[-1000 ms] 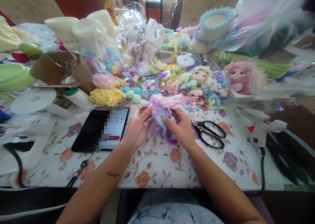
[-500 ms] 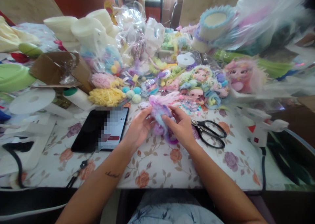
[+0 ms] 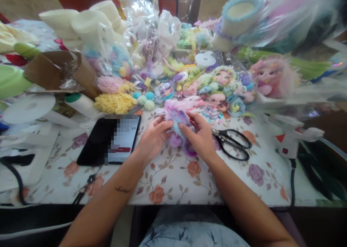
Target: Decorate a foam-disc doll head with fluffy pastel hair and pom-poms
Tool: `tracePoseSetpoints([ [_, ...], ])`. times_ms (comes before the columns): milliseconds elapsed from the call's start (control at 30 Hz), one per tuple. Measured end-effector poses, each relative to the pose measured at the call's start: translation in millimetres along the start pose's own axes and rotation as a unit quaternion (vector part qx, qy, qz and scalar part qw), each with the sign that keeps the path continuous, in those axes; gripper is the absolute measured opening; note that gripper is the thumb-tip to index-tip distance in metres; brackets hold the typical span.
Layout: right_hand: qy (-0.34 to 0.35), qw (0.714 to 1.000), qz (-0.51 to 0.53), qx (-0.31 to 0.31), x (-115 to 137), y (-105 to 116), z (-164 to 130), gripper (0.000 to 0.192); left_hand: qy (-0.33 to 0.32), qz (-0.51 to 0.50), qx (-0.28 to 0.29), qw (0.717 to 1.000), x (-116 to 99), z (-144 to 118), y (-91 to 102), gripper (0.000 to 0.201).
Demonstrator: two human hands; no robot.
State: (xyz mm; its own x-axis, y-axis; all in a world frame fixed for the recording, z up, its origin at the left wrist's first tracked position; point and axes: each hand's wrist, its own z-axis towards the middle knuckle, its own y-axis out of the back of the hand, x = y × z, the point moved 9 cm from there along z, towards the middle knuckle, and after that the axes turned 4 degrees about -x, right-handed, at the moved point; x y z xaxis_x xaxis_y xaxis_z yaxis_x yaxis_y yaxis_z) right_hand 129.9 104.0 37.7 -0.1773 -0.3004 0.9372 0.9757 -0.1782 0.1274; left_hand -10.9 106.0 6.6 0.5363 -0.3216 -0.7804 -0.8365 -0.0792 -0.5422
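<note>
Between my two hands is a fluffy bundle of pink, purple and pale blue hair-like fibre (image 3: 176, 113), with pink strands fanning out at its top and a purple curl hanging low. My left hand (image 3: 155, 136) pinches its left side, thumb laid over the front. On the other side, my right hand (image 3: 199, 135) grips it, with the thumb pressed on the blue part. Part of the bundle is hidden behind my fingers. Black-handled scissors (image 3: 235, 144) lie just right of my right hand, their blades partly covered by it. A phone (image 3: 121, 140) rests left of my left hand.
Dolls with pastel hair (image 3: 221, 77), pompoms (image 3: 145, 98) and yellow yarn (image 3: 115, 103) crowd the back of the flowered tablecloth (image 3: 173, 189). A white glue gun (image 3: 288, 140) stands at right. An opened cardboard box (image 3: 58, 71) and a white spool (image 3: 29, 107) sit at left.
My left thumb has shifted onto the front of the bundle and its fingers have moved slightly. My right hand keeps its grip. The whole view has tilted a little downward.
</note>
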Motion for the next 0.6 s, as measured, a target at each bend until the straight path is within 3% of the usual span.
tracePoseSetpoints([
  [200,-0.004,1.000,-0.010,-0.020,3.7,3.2,-0.8,0.029,-0.013,0.017,0.038,0.999,1.1,-1.2,-3.6,0.022],
  [400,-0.021,0.999,-0.023,-0.031,-0.3,5.0,-3.2,0.027,-0.056,0.075,0.048,0.994,-3.6,-2.9,-8.1,0.035],
  [600,-0.046,0.998,-0.003,0.031,-3.5,-6.7,-6.0,0.038,-0.094,0.128,0.013,0.987,-8.2,-2.5,-1.9,0.033],
])
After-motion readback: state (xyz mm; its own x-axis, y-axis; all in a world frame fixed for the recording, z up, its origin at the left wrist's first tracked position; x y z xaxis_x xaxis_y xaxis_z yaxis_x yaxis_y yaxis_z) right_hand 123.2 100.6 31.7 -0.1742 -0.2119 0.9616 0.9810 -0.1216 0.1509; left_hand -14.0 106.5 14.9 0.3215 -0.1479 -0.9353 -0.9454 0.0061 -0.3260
